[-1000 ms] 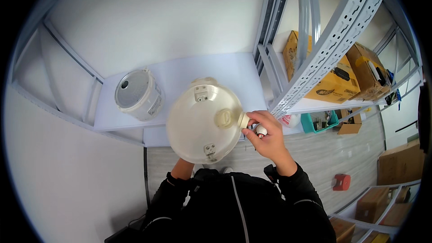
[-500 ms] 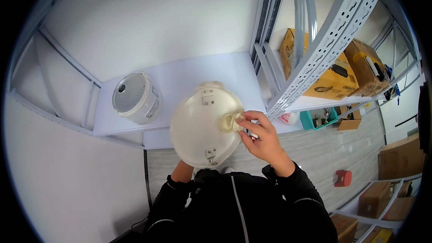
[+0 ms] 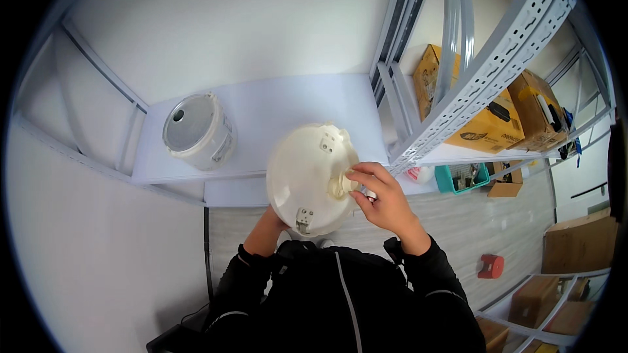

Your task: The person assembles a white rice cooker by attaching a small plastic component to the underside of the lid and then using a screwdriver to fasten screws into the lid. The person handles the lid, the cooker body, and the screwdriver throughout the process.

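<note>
A round, off-white lid-like disc [image 3: 304, 173] is held up in front of my body, tilted, with a small metal bracket at its upper edge and another at its lower edge. My left hand [image 3: 278, 219] holds it from below and behind; most of those fingers are hidden by the disc. At the disc's right side, my right hand [image 3: 383, 202] pinches a small cream-coloured piece [image 3: 339, 187] between thumb and fingers. Whether that piece is a knob or a folded wad, I cannot make out.
A white bucket-like container [image 3: 199, 132] with a grey top and a dark round hole stands on the white shelf [image 3: 275, 95]. Perforated metal uprights [image 3: 481, 68] rise to the right. Beyond are cardboard boxes [image 3: 487, 124], a teal bin [image 3: 461, 178] and a red stool [image 3: 490, 266].
The disc has shifted slightly right and turned, its upper bracket swinging rightward. The right hand stays at the cream-coloured piece. The whole view has shifted a little.
</note>
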